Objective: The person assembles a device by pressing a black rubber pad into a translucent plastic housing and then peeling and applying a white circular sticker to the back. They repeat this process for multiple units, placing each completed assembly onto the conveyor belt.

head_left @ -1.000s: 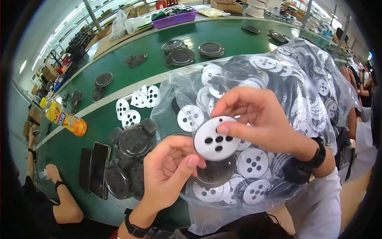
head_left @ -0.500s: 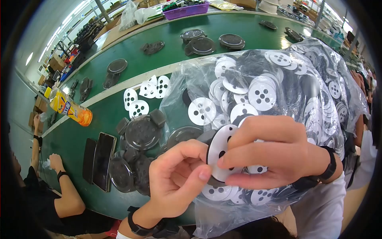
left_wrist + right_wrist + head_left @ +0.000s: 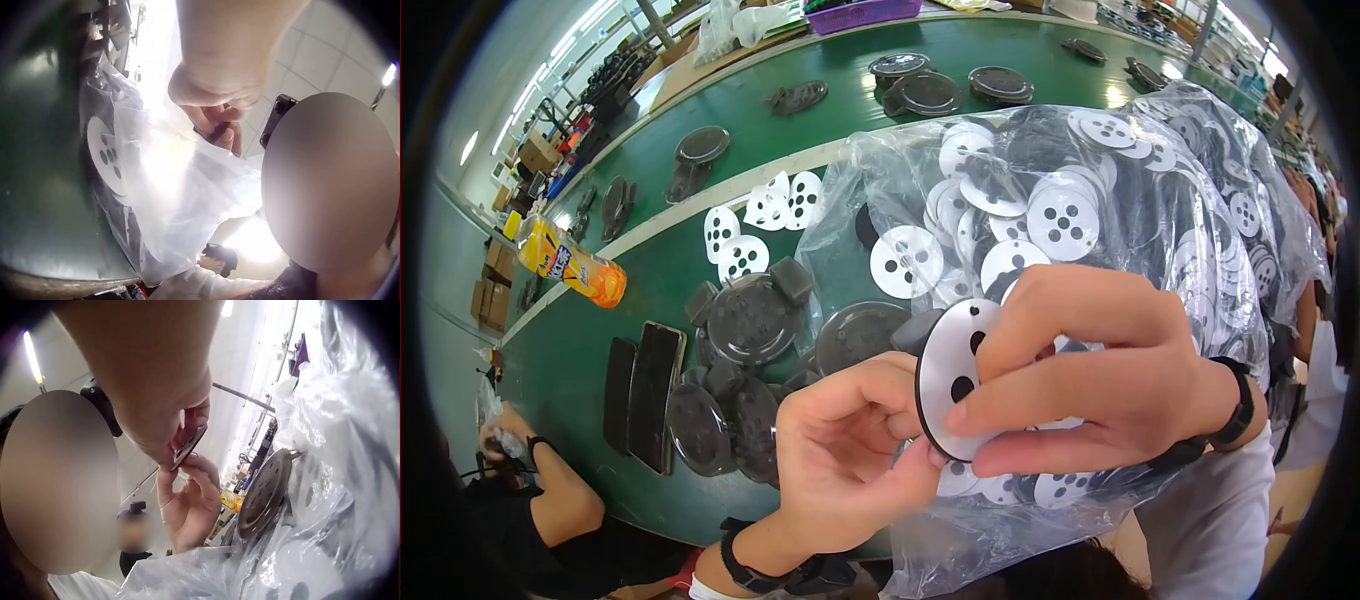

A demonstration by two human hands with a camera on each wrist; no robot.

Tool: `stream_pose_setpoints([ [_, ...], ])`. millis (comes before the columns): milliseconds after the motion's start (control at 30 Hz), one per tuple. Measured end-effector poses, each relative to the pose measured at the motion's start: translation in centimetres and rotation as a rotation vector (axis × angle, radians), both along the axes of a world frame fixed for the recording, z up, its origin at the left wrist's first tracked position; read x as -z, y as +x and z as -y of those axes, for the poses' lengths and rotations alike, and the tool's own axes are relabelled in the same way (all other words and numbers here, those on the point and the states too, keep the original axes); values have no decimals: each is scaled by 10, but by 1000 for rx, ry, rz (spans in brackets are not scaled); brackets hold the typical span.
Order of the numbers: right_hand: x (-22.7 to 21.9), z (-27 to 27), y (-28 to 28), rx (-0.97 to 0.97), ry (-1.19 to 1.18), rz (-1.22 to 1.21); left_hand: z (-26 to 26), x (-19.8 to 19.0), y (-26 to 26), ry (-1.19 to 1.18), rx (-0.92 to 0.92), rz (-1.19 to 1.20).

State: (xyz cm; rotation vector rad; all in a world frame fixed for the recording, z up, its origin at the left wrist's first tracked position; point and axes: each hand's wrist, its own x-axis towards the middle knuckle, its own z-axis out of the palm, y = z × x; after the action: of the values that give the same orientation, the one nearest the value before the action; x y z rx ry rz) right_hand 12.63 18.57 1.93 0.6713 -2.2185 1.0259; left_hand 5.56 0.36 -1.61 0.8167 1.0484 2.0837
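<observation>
A white disc with black oval spots and a black edge (image 3: 945,375) is held tilted between both hands in the head view. My right hand (image 3: 1090,375) pinches its face and far side with thumb and fingers. The left hand (image 3: 855,450) grips the disc's lower left edge with curled fingers and thumb. In the right wrist view the disc (image 3: 189,447) appears nearly edge-on, the left hand (image 3: 190,509) below it. Behind and under the hands lies a clear plastic bag (image 3: 960,540) with several spotted white discs (image 3: 1063,222).
Dark round parts (image 3: 752,318) lie left of the bag, beside two phones (image 3: 656,395). Small white pieces (image 3: 743,257) and an orange drink bottle (image 3: 570,265) sit further up. More dark parts rest on the far green strip (image 3: 840,105). Another person's arm (image 3: 565,490) is at left.
The disc has turned from facing the camera to a steep tilt, and the right hand has moved down over its face. The left thumb has come onto the lower edge.
</observation>
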Motion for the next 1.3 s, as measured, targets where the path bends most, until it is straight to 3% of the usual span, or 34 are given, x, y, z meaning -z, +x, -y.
stream_pose_setpoints([
  [167, -6, 0, 4, 55, 54, -30, -5, -12, 4, 0, 22, 82],
  [367, -9, 1, 7, 88, 84, -19, -4, -4, 0, 55, 21, -58],
  [667, -9, 0, 5, 15, 0, 69, -3, -4, -1, -8, 28, -59],
  [1167, -8, 4, 7, -43, -199, 270, -7, -5, 6, -75, -139, -144],
  [1300, -6, 3, 6, -78, -171, 256, -3, -1, 0, -36, -157, -318],
])
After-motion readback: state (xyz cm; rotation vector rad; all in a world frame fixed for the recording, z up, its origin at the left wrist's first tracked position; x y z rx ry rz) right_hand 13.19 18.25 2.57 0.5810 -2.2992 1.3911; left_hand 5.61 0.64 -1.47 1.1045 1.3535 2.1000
